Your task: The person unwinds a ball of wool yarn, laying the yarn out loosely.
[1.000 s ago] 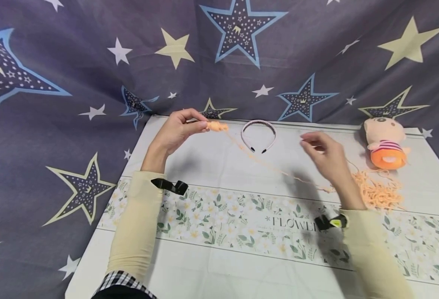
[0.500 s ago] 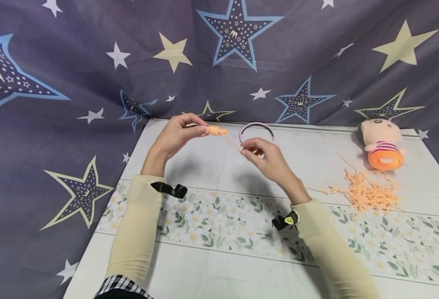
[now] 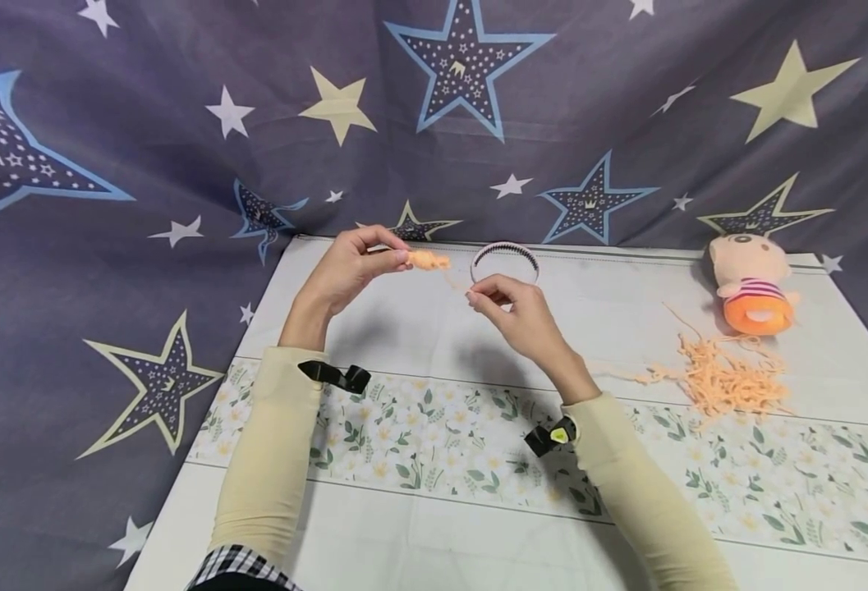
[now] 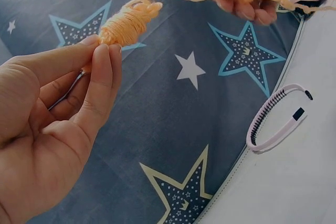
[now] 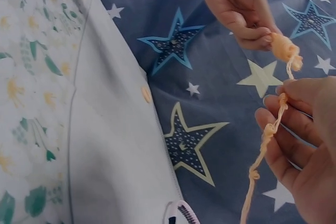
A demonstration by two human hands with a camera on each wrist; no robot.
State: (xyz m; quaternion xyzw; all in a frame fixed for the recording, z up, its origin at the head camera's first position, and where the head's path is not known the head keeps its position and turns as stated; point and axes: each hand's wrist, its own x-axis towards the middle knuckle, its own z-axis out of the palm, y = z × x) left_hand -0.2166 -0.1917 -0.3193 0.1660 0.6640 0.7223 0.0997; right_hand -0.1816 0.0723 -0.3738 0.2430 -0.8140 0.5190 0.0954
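Observation:
My left hand [image 3: 348, 267] pinches one end of a small wound bundle of orange yarn [image 4: 128, 24] between thumb and fingertips, raised above the table's far side. From the bundle's other end a strand of yarn [image 5: 256, 174] with several knots runs to my right hand [image 3: 518, 316]. In the right wrist view, thumb and fingers of that hand pinch the strand close to the bundle, and its knotted length hangs down past them. At the table's right lies a loose heap of the same yarn [image 3: 732, 377], with a strand trailing left from it.
A pale pink headband [image 3: 506, 249] with dark inner teeth lies at the back, partly behind my right hand. A plush doll [image 3: 755, 283] in a striped top stands at the back right. The starry cloth [image 3: 441, 180] rises behind the table's far edge.
My right hand has swung left from near the yarn heap to beside the bundle and now pinches the strand there. My left hand has stayed nearly still with the bundle.

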